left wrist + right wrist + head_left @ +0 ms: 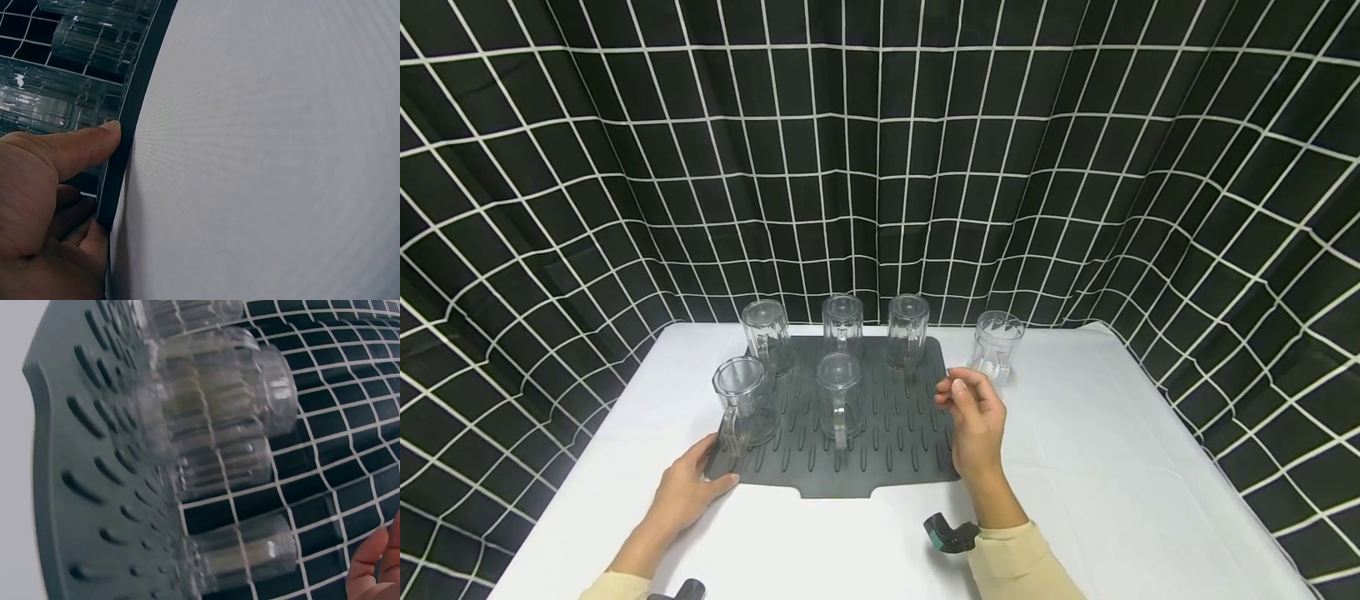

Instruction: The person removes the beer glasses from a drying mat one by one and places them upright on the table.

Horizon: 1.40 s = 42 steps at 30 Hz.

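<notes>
A dark grey ribbed drying mat (887, 458) lies on the table, bearing several clear glass mugs turned upside down. Two stand in front: a left mug (752, 408) and a middle mug (839, 396). At the mat's front left corner my left hand (685, 492) holds the edge, its thumb (94, 147) along the front and the fingers at the side. My right hand (979, 425) hovers by the mat's right edge, fingers loosely bent, with nothing seen in it. Just beyond it, another glass mug (998, 337) stands upright off the mat, its lower part partly hidden.
A back row on the mat holds a left mug (767, 333), a centre mug (842, 321) and a right mug (908, 329). White cloth (1112, 467) covers the table. Black curtains with a white grid (880, 150) enclose the back and sides.
</notes>
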Available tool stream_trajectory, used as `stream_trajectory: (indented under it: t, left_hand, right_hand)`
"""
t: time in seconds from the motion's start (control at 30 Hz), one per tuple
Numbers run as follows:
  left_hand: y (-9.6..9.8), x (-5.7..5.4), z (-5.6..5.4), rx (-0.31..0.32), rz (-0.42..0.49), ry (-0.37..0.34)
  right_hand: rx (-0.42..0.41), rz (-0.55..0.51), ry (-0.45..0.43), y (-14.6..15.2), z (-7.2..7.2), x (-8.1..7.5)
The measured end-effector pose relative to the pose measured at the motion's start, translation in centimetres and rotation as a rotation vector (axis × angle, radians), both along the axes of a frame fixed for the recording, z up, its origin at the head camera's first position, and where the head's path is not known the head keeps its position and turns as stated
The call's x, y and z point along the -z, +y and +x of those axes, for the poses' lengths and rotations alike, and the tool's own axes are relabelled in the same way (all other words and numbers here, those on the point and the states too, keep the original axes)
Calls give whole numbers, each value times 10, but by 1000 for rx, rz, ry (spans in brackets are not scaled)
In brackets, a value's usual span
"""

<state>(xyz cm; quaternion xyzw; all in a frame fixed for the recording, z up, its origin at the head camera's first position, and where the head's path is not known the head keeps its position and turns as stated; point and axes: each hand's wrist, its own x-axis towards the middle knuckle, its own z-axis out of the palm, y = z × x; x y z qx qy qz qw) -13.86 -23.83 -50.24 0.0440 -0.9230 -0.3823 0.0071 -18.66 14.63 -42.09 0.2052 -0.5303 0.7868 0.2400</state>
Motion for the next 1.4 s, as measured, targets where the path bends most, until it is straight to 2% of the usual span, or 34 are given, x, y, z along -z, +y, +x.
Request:
stream_trajectory:
  t: [0.2,0.43,0.73,0.9,1.17,1.4]
  left_hand:
    - [1,-1,0,2,-3,5]
    - [0,-1,0,3,-4,0]
    - [0,0,-1,-1,-10,-6]
    - [1,-2,-1,-4,-20,3]
    - [0,-2,-2,-4,-13,1]
    - [1,0,-1,-14,-7,-20]
  right_hand:
    - [-53,57,-52,-19,-1,12]
    - [-76,103,-122,-40,-3,27]
    - [-85,164,-310,-60,-6,46]
    - [-123,161,-389,-69,-6,51]
    - [-220,143,-443,-82,-7,56]
    - [-260,147,-491,-91,-8,61]
